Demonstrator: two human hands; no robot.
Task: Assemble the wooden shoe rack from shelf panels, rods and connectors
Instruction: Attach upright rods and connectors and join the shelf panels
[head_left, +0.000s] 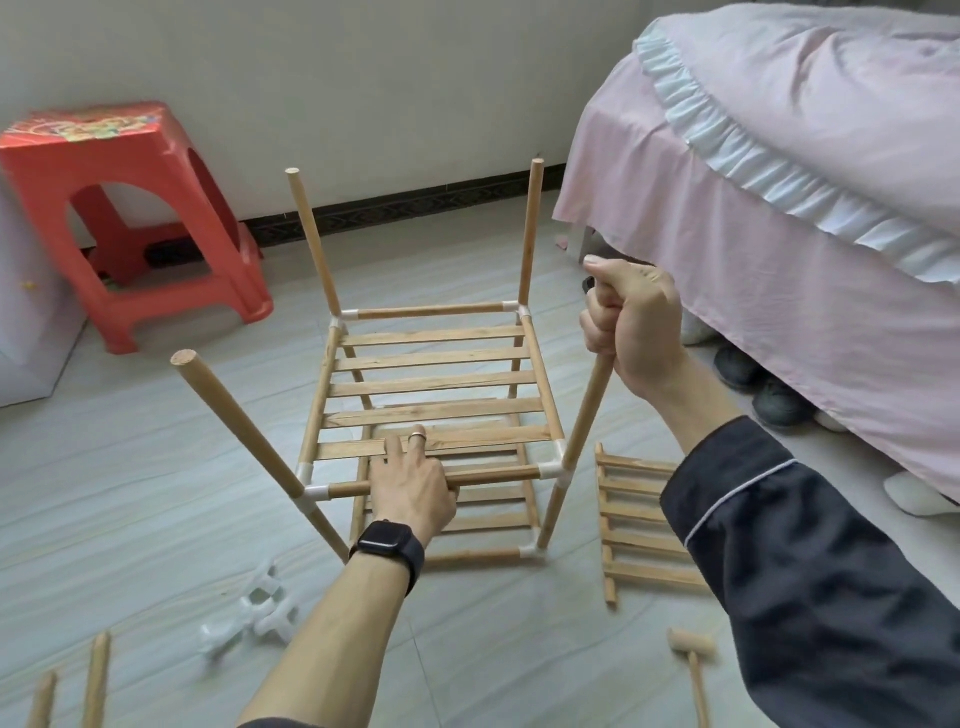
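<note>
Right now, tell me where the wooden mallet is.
In the head view, the wooden mallet lies on the floor at lower right, just nearer than the loose shelf panel, beside the dark sleeve.

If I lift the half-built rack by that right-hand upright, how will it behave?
Probably light: just thin slats and slim rods. Likely wobbly, since the free uprights lean at different angles in white connectors. The upright the right hand grips might pull out of its connector rather than lift the rest.

Shows half-built wooden shoe rack (431, 384) on pale floor (156, 519): left hand (410, 488) holding front rail (498, 474), right hand (634, 322) gripping upright rod (584, 415); spare shelf panel (644, 525) beside.
</note>
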